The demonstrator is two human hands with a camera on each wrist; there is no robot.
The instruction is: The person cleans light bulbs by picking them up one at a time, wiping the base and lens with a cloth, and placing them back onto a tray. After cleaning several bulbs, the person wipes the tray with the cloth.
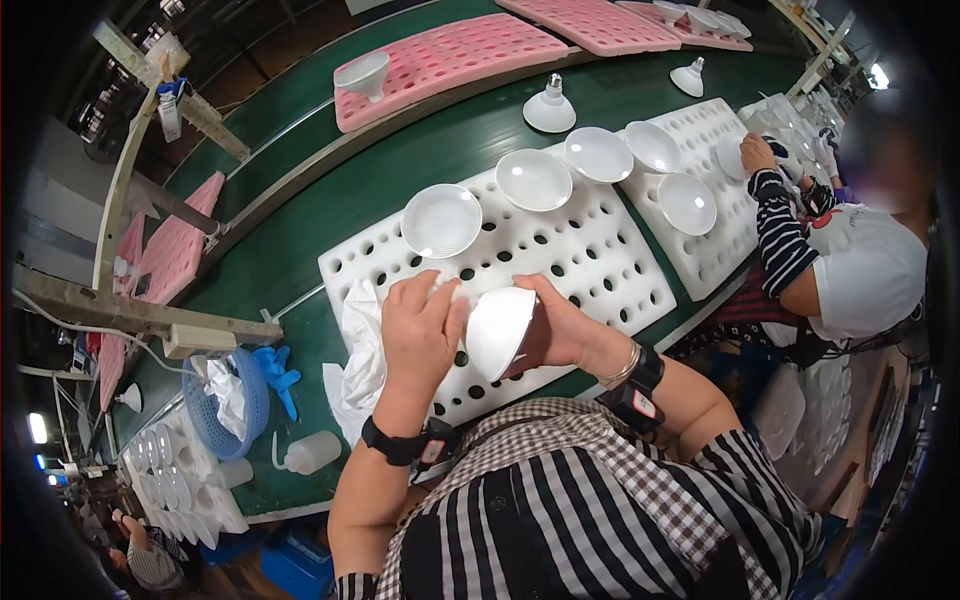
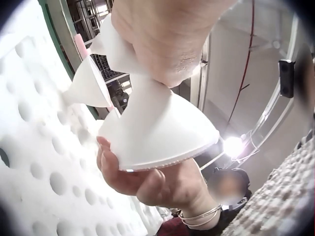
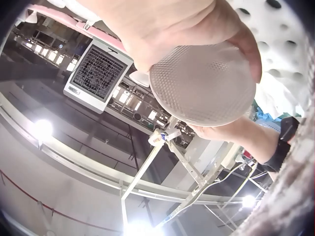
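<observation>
A white cone-shaped lamp is held tilted on its side between both hands above the white foam tray. My right hand grips its wide rim end; in the right wrist view the textured lens lies under that hand's spread thumb and fingers. At the lamp's narrow end is my left hand, with bent fingers; the left wrist view shows this hand over the neck of the white shell. White cloth lies beside and partly under the left hand.
The perforated foam tray bears several lamps along its far edge, one being the nearest lamp. Left are a blue basket, blue glove and squeeze bottle. Another person works at the right.
</observation>
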